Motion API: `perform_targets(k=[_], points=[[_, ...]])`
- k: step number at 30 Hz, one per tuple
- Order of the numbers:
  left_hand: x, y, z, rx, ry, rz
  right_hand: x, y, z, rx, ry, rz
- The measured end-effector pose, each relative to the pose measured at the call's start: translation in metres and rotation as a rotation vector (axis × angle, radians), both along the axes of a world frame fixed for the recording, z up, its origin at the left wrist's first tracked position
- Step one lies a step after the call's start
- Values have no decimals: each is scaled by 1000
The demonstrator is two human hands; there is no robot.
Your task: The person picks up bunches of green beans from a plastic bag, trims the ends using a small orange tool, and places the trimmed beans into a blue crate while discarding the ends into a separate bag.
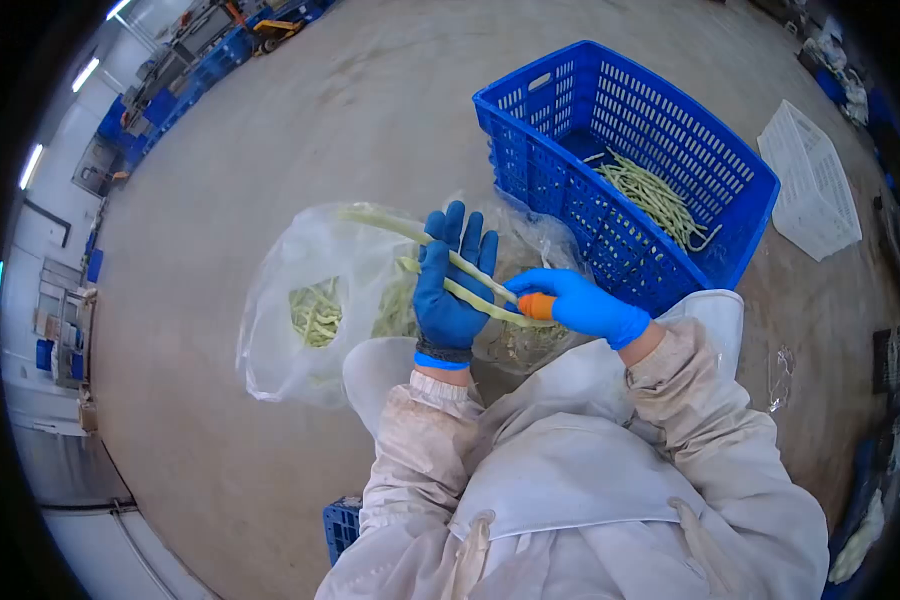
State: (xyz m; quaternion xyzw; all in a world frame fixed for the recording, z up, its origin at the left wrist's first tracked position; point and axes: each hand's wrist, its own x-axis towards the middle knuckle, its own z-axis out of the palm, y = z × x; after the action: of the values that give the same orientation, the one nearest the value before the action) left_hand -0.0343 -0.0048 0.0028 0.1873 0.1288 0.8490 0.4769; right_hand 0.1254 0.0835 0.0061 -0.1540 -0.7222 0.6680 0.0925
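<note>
Two long pale green beans (465, 268) lie across the palm of my left hand (452, 285), which wears a dark blue glove with its fingers apart and the thumb over a bean. My right hand (582, 303), in a light blue glove, is closed round an orange-handled tool (537, 306) at the right ends of the beans. The tool's tip is too small to make out. Beneath and left of my hands, a clear plastic bag (270, 325) holds green beans (316, 313). Another clear bag (540, 240) is behind my hands, against the blue crate.
A blue crate (568, 180) at the upper right contains a pile of long beans (655, 198). Right of it stands a white crate (813, 190). Part of a blue crate (342, 527) shows at the lower left of my lap. Equipment lines the far left wall.
</note>
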Motion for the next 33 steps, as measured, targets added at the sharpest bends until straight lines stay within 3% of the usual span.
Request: perform_targets(k=[3,5,6,10,12,13,15,16,18,21,24,25,28,30,31,33], points=[[-7,-2,-5,-91,52,54,1,10,-2,-91,22,-75],[-12,-8,-6,-395,180,176,6,9,0,-199,53,-105],[-11,-8,-7,-430,139,223,9,8,1,-308,88,-136],[-10,-8,-19,-438,127,241,10,3,-13,-188,63,-189],[-9,-7,-23,-452,113,267,9,0,-12,53,-7,-215],[-8,-6,-25,-451,114,268,8,-3,-13,53,-7,-214],[-6,-5,-26,-445,100,266,6,-8,-14,376,-41,-340],[-6,-5,-26,-445,101,268,6,-8,-15,376,-40,-338],[-3,-5,-25,-480,37,270,7,-7,-16,1034,130,-363],[-2,-7,-24,-574,65,240,12,-8,-10,1174,106,-207],[-14,-10,-39,-461,162,-4,15,-7,-7,1144,247,-50],[-6,-14,-15,-586,224,-50,18,0,-3,1162,217,-80],[-3,-21,-7,-585,419,-337,22,24,9,1218,79,-173],[3,-22,-1,-639,523,-481,22,42,18,610,340,-754],[4,-21,-2,-628,535,-506,27,48,19,620,335,-782],[2,-18,-5,-679,391,-285,36,59,21,367,273,-935]])
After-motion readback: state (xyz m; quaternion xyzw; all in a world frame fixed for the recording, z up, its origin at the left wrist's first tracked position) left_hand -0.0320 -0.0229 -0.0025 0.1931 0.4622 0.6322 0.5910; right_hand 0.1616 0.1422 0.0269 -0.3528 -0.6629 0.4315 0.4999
